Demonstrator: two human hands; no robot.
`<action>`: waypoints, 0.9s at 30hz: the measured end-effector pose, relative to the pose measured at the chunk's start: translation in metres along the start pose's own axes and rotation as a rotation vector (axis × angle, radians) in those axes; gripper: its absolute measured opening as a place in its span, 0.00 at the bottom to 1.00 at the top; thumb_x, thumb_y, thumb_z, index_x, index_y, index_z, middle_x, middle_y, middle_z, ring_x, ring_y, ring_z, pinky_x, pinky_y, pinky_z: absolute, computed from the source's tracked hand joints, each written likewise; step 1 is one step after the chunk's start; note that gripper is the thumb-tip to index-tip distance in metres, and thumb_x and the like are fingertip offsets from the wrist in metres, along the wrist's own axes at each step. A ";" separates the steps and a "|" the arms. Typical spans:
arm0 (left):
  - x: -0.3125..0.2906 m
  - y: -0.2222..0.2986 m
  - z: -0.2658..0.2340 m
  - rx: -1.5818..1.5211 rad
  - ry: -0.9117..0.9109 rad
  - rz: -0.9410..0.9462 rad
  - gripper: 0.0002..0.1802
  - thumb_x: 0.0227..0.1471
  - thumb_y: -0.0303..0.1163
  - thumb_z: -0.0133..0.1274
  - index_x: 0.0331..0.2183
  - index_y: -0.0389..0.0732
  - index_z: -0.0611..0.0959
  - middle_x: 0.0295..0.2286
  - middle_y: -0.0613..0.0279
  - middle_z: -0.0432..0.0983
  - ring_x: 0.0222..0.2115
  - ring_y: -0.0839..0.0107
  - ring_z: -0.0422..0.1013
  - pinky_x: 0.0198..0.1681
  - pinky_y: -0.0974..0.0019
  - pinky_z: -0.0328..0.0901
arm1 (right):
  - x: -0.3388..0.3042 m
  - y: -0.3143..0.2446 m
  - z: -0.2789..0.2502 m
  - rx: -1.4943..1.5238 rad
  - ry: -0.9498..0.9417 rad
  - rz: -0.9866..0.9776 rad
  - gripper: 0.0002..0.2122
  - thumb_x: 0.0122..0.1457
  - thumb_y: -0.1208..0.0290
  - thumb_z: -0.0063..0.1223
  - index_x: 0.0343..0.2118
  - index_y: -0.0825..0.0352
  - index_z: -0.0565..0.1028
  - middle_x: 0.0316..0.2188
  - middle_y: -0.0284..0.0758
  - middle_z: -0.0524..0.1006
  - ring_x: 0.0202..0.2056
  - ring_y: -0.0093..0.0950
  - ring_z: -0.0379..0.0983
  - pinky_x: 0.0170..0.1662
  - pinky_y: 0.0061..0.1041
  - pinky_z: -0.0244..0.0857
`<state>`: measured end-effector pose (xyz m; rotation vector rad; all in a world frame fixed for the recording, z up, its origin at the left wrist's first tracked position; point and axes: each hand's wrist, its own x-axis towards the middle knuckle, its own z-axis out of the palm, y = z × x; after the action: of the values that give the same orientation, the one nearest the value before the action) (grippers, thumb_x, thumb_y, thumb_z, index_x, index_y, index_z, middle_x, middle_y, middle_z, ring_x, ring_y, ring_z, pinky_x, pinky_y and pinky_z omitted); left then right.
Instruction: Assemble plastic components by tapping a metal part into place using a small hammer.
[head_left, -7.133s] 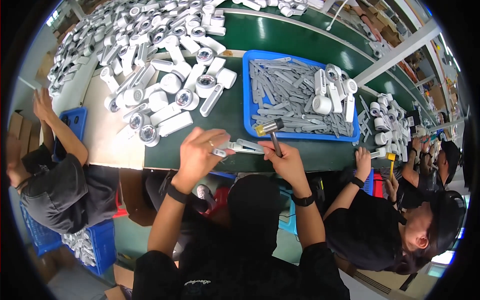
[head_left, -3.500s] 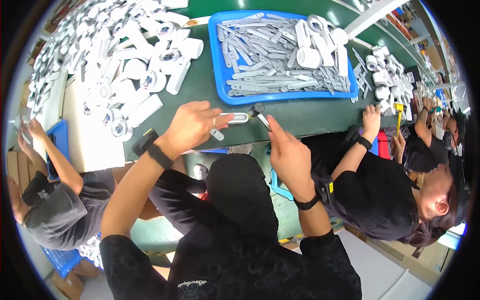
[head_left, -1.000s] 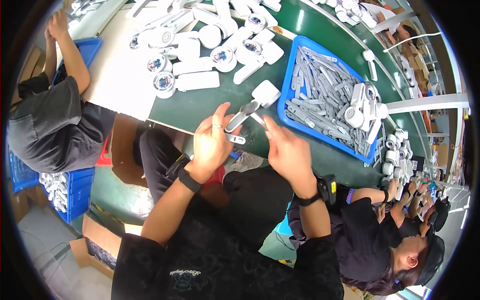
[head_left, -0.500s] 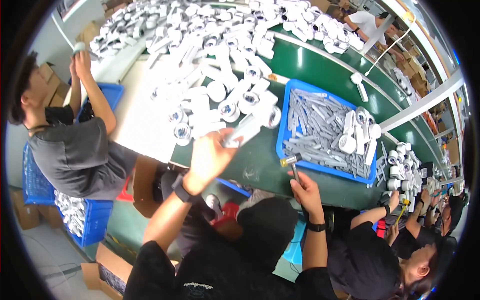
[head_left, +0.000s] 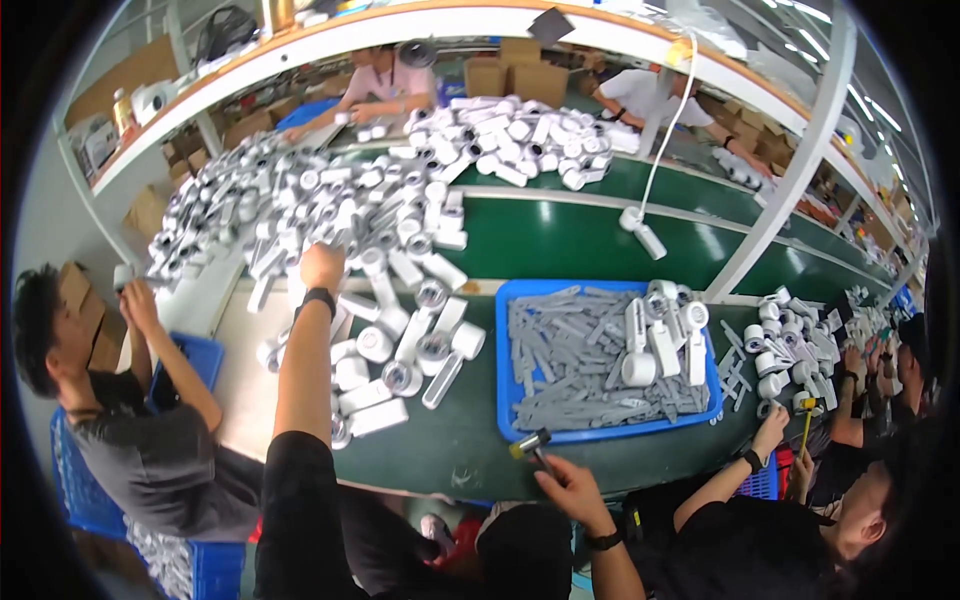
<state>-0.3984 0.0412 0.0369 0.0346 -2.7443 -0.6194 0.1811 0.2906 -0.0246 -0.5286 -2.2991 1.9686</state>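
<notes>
My left hand reaches out at the near side of a big heap of white and grey plastic parts. Its fingers are hidden behind the back of the hand, so whether it grips a part does not show. Closer to me lies a loose group of white parts with round heads and flat handles. My right hand is closed round the handle of a small mallet, whose head has a yellow face and a dark face. The mallet is held just in front of a blue tray.
The tray holds many flat grey strips, with several white parts on top. A white part lies on the green conveyor. A white post rises behind the tray. Co-workers sit on both sides, one at left.
My left hand has moved forward from the table's near edge to the heap, away from the white part it was at. My right hand still holds the mallet. The view has tilted up.
</notes>
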 end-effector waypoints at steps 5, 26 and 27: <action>0.011 0.003 0.016 0.069 0.008 0.056 0.36 0.50 0.56 0.64 0.52 0.38 0.83 0.41 0.38 0.84 0.46 0.43 0.80 0.50 0.47 0.73 | 0.000 -0.004 -0.003 -0.093 0.025 -0.055 0.16 0.66 0.68 0.62 0.56 0.61 0.81 0.19 0.19 0.65 0.22 0.12 0.58 0.26 0.20 0.54; -0.430 0.325 0.018 -0.390 -0.383 0.852 0.47 0.44 0.68 0.66 0.45 0.30 0.84 0.33 0.39 0.84 0.38 0.46 0.81 0.43 0.49 0.76 | 0.007 0.035 -0.013 0.514 0.008 -0.078 0.10 0.68 0.78 0.47 0.40 0.72 0.81 0.13 0.24 0.68 0.11 0.15 0.61 0.15 0.19 0.53; -0.428 0.327 0.017 -0.361 -0.465 0.824 0.45 0.44 0.65 0.66 0.44 0.30 0.83 0.34 0.40 0.84 0.38 0.46 0.81 0.43 0.48 0.76 | 0.006 0.037 -0.014 0.509 0.012 -0.083 0.10 0.68 0.78 0.47 0.40 0.72 0.81 0.13 0.24 0.68 0.11 0.15 0.61 0.15 0.19 0.53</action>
<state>0.0170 0.3846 0.0280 -1.3858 -2.6279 -0.9167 0.1874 0.3103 -0.0589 -0.3849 -1.6737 2.3698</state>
